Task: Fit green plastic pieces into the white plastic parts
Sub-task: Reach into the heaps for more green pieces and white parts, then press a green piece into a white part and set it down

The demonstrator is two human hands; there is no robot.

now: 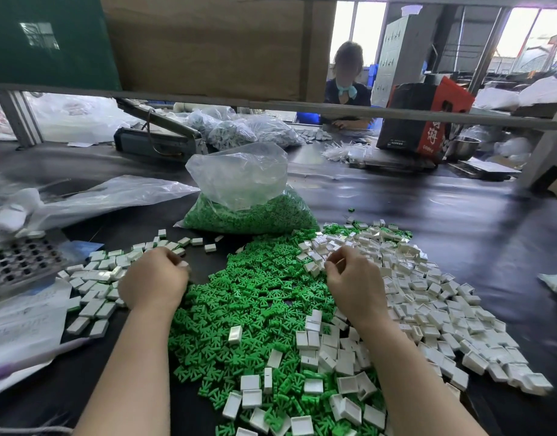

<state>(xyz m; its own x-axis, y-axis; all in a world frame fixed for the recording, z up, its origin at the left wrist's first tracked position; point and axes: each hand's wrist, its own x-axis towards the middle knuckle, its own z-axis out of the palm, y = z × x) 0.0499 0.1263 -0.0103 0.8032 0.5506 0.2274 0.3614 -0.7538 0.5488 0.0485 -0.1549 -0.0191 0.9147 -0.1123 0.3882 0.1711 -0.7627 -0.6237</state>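
Note:
A broad heap of small green plastic pieces covers the middle of the dark table. Empty white plastic parts lie in a big pile to its right and spill over its near side. Fitted white parts gather on the left. My left hand hovers at the heap's left edge, fingers curled round a white part at the fingertips. My right hand reaches over the border of the green and white piles, fingers curled and pinching; what it pinches is hidden.
A clear bag of green pieces stands behind the heap. A perforated metal tray and papers lie at the left. Empty plastic bags lie far left. A person works across the table beside a black and red box.

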